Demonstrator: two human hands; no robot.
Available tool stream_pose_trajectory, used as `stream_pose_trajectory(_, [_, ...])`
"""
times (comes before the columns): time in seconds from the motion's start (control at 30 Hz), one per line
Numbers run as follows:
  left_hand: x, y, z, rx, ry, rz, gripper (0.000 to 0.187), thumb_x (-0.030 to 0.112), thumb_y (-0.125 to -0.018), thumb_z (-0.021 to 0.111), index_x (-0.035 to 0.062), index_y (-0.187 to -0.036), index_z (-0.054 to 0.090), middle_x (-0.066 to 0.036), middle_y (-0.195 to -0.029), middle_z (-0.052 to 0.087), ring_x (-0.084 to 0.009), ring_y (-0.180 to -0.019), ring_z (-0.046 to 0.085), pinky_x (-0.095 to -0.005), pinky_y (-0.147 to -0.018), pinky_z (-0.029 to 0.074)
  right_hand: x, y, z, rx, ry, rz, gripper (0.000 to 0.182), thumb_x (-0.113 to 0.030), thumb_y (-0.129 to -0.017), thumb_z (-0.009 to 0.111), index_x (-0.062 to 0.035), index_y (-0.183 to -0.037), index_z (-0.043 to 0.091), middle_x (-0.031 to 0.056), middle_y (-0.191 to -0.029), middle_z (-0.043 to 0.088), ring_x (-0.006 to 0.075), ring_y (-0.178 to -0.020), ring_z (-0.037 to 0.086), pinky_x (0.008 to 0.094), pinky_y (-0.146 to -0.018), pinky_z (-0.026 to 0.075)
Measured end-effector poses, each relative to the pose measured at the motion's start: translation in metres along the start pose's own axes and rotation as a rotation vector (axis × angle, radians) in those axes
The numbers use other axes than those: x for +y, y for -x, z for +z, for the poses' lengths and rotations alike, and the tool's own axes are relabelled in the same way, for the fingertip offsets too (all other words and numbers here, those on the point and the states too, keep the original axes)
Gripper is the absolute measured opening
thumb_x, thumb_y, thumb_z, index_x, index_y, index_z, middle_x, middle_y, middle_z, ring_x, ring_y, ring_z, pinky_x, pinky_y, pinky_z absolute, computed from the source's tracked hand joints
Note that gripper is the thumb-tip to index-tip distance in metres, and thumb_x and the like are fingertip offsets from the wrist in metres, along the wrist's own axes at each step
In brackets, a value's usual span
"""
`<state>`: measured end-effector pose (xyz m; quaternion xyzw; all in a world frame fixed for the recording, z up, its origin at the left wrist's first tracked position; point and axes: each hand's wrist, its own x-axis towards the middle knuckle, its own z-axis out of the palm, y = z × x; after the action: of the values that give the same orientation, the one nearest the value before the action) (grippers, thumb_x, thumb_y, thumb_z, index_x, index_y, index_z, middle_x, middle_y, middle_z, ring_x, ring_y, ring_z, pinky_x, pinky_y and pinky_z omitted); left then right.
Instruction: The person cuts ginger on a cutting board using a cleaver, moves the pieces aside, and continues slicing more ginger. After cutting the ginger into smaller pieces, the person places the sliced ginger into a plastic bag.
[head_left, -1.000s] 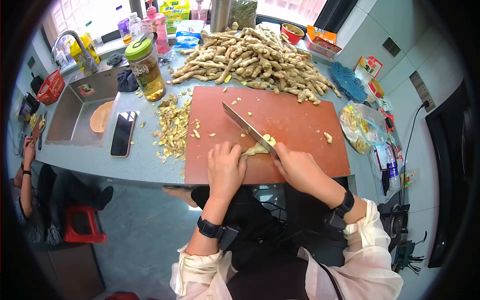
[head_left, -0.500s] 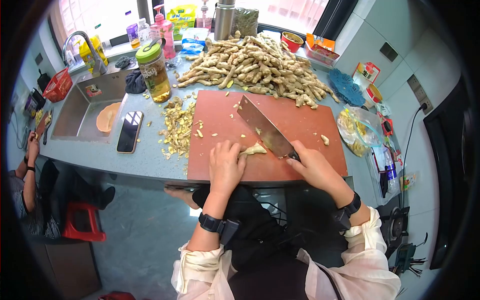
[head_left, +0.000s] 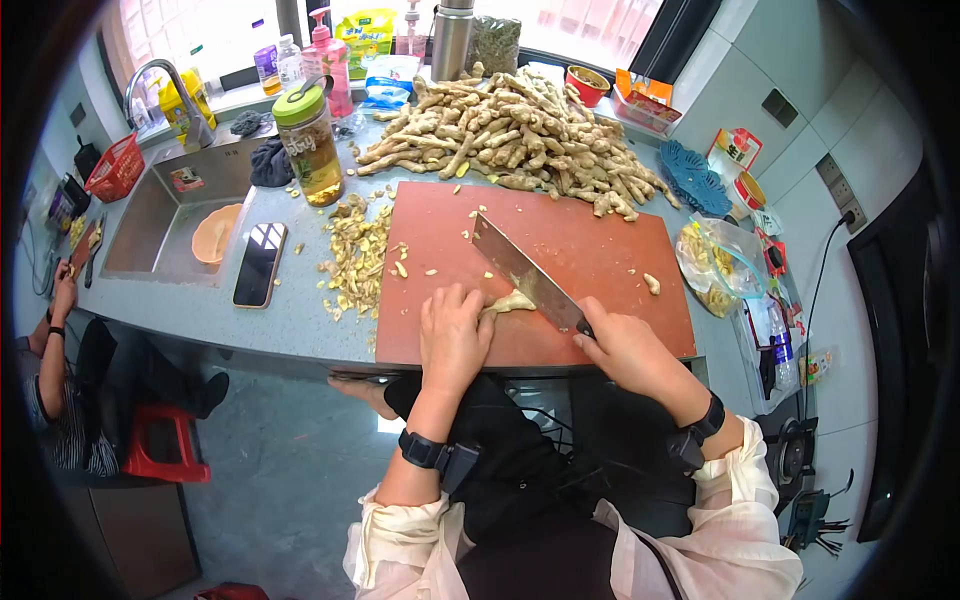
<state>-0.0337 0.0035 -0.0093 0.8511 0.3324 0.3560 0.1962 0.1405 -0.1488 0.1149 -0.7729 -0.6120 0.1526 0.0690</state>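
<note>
My left hand point(head_left: 455, 338) presses a piece of ginger point(head_left: 513, 302) onto the reddish-brown cutting board point(head_left: 600, 240), near the board's front edge. Its fingers are closed round the left end, and the pale right end sticks out. In my right hand point(head_left: 628, 345) is the handle of a cleaver point(head_left: 530, 275), its broad blade slanting up and left across the board, right beside the ginger's tip. Small ginger scraps lie about the board, one larger bit point(head_left: 652, 284) at the right. Sliced ginger point(head_left: 355, 250) is heaped on the counter along the board's left side.
Behind the board rises a big pile of whole ginger point(head_left: 520, 135). To the left are a green-lidded jar point(head_left: 308, 150), a phone point(head_left: 259, 265) and a sink point(head_left: 150, 240). A plastic bag point(head_left: 720, 255) lies right of the board. Another person's hand point(head_left: 65, 285) shows at far left.
The cleaver has come down, its blade now steeper on edge close to the ginger's tip. My right hand has shifted slightly; my left hand stays on the ginger.
</note>
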Motion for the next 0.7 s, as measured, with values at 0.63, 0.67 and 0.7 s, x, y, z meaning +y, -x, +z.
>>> stream_pose_trajectory(0.63, [0.000, -0.001, -0.001, 0.028, 0.034, 0.012, 0.015, 0.014, -0.083, 0.074, 0.0110, -0.098, 0.073, -0.006, -0.094, 0.060, -0.0298, -0.098, 0.057, -0.0426, -0.091, 0.044, 0.018, -0.022, 0.004, 0.017, -0.127, -0.071, 0.029, -0.022, -0.101, 0.063, -0.0033, -0.115, 0.045, 0.0277, -0.092, 0.068, 0.0496, -0.094, 0.065, 0.0566, -0.078, 0.050])
stream_pose_trajectory(0.67, [-0.001, -0.001, 0.000, 0.021, 0.023, 0.008, 0.015, 0.014, -0.083, 0.073, 0.0110, -0.098, 0.073, -0.006, -0.094, 0.060, -0.0300, -0.098, 0.057, -0.0428, -0.091, 0.044, 0.016, -0.018, 0.000, 0.020, -0.127, -0.067, 0.029, -0.022, -0.101, 0.063, -0.0031, -0.115, 0.045, 0.0277, -0.093, 0.068, 0.0498, -0.094, 0.065, 0.0565, -0.078, 0.050])
stream_pose_trajectory(0.7, [-0.001, -0.001, 0.001, 0.012, 0.013, 0.003, 0.015, 0.014, -0.083, 0.073, 0.0110, -0.098, 0.073, -0.006, -0.094, 0.060, -0.0301, -0.098, 0.056, -0.0429, -0.091, 0.043, 0.014, -0.014, -0.003, 0.017, -0.130, -0.064, 0.029, -0.022, -0.101, 0.063, -0.0031, -0.115, 0.045, 0.0277, -0.093, 0.068, 0.0498, -0.094, 0.065, 0.0565, -0.078, 0.050])
